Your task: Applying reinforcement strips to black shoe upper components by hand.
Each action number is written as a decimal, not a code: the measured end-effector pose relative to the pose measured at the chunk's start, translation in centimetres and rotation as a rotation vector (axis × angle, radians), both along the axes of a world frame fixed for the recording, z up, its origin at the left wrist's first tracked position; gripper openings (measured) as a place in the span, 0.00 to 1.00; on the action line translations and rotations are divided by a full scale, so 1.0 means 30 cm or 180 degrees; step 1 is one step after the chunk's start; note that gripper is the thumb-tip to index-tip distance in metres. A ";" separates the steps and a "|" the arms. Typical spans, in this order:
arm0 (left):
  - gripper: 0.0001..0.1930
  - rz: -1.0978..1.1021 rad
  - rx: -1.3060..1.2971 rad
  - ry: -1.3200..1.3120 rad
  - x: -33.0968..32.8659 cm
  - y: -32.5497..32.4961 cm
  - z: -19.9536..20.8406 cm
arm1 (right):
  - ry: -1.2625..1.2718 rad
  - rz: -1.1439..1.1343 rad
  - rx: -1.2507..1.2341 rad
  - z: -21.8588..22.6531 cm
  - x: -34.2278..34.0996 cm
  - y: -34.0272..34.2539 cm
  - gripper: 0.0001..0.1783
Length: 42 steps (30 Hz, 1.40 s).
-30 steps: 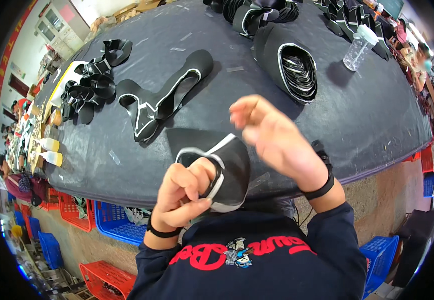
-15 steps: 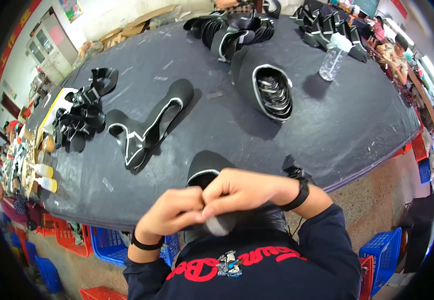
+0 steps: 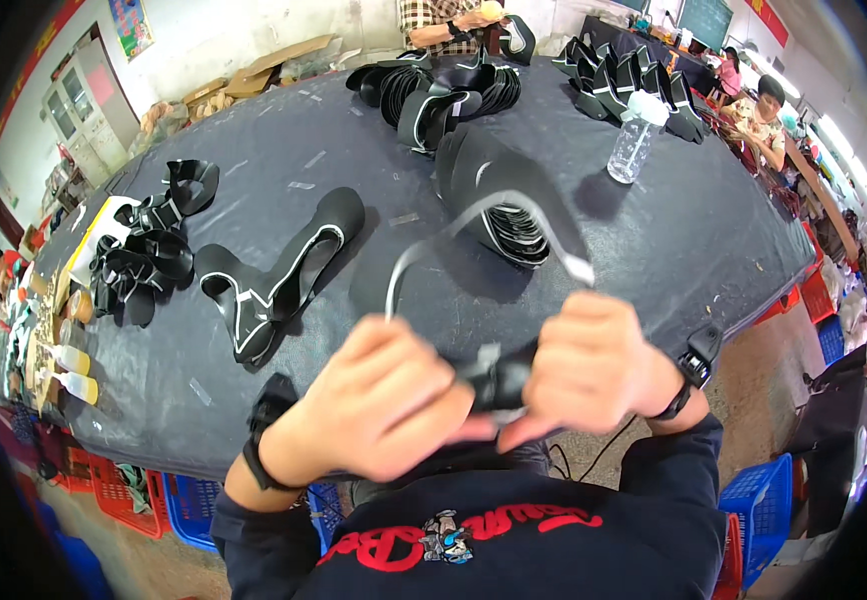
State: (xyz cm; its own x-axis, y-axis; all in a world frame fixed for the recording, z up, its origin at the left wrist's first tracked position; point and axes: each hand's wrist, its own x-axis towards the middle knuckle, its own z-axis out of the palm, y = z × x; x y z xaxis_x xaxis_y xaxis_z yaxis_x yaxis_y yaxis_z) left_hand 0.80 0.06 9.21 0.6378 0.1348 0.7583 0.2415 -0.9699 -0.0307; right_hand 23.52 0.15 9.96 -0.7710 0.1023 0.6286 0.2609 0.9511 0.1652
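My left hand point(image 3: 379, 400) and my right hand point(image 3: 589, 360) are closed on a black fabric piece with white edging point(image 3: 526, 200), raised over the near table edge. Motion blurs it, and its edging arches from one hand to the other. Both thumbs point inward, their tips close together. Beyond the hands stands a stack of nested black pieces point(image 3: 469, 165), partly covered by the held one. To the left lies a forked black piece with white trim point(image 3: 274, 290).
A dark-covered table point(image 3: 354, 260) carries black stacks point(image 3: 434, 100) at the back, a clear bottle point(image 3: 634, 140), small black parts point(image 3: 144, 250) and yellow-filled bottles point(image 3: 76, 387). Blue baskets point(image 3: 759, 520) stand below. People sit at the far side point(image 3: 444, 20) and right point(image 3: 759, 120).
My hands have moved apart from their earlier touching position, the right one outward. The black piece now spreads up between them. The view has shifted slightly, showing more of the person at the back.
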 end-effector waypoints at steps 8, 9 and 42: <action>0.11 -0.2099 -0.1626 -0.0989 0.110 -0.078 0.034 | -0.0724 -0.2005 -0.0596 -0.234 0.256 0.205 0.32; 0.10 -0.2585 -0.2019 -0.1308 0.104 -0.131 0.069 | -0.0615 -0.2336 -0.0670 -0.272 0.265 0.199 0.36; 0.12 0.4949 -0.0167 0.2979 -0.444 0.360 -0.618 | 0.0637 -0.2983 -0.0847 -0.474 0.020 0.313 0.35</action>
